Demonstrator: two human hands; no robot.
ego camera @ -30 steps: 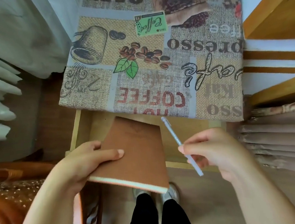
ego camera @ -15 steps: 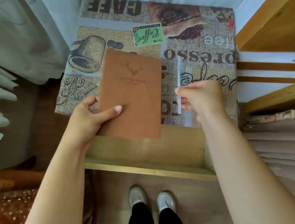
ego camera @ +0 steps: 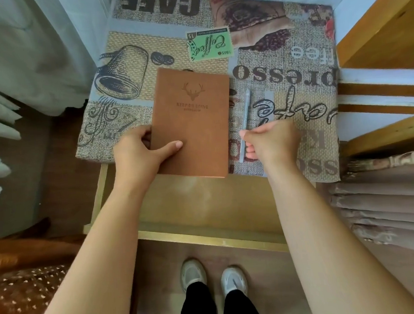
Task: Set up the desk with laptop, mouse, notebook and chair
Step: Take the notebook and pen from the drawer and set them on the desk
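A brown notebook (ego camera: 193, 118) with a stamped deer head lies flat on the desk (ego camera: 294, 80), which wears a coffee-print cloth. My left hand (ego camera: 141, 153) grips its lower left corner, thumb on the cover. Just right of the notebook a pale pen (ego camera: 245, 119) lies lengthwise on the cloth. My right hand (ego camera: 271, 143) pinches the pen's near end between thumb and curled fingers. No laptop or mouse is in view.
An open wooden drawer (ego camera: 207, 236) juts out under the desk's front edge, above my shoes. Wooden shelves (ego camera: 386, 51) and folded curtains (ego camera: 387, 197) stand right. White curtain (ego camera: 19, 52) hangs left; a brown spotted seat (ego camera: 18, 290) sits lower left.
Both hands rose from the drawer to the desk. The notebook went from tilted in the air to flat on the cloth, and the pen came down beside it.
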